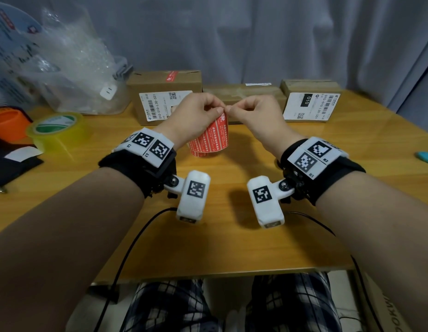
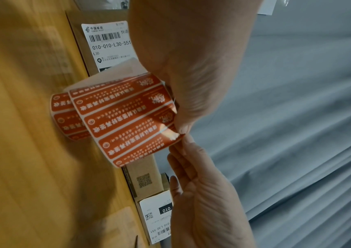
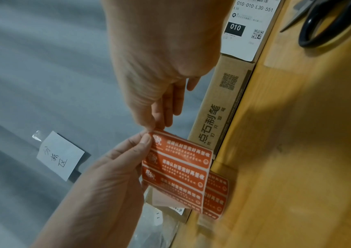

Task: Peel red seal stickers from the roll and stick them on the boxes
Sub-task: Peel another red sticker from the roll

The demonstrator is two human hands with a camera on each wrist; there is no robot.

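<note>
A roll of red seal stickers (image 1: pixel 209 144) stands on the wooden table (image 1: pixel 232 236), with its strip (image 2: pixel 127 120) pulled up toward my hands. My left hand (image 1: pixel 219 111) pinches the strip's top edge between thumb and fingers. My right hand (image 1: pixel 230 110) meets it there and pinches the lifted corner of a red sticker (image 2: pixel 175 136). The same strip (image 3: pixel 176 164) shows in the right wrist view, below the right fingertips (image 3: pixel 152 126). Three cardboard boxes stand behind: the left box (image 1: pixel 160 85) carries a red sticker (image 1: pixel 172 76) on top, then the middle box (image 1: pixel 244 93) and the right box (image 1: pixel 311 89).
A yellow-green tape roll (image 1: pixel 56 130), an orange object (image 1: pixel 7 123) and a bag of bubble wrap (image 1: pixel 71 68) fill the left side. Scissors (image 3: pixel 329 25) lie on the table by the right box. A teal object (image 1: pixel 426 158) sits at the right edge. Cables hang off the front edge.
</note>
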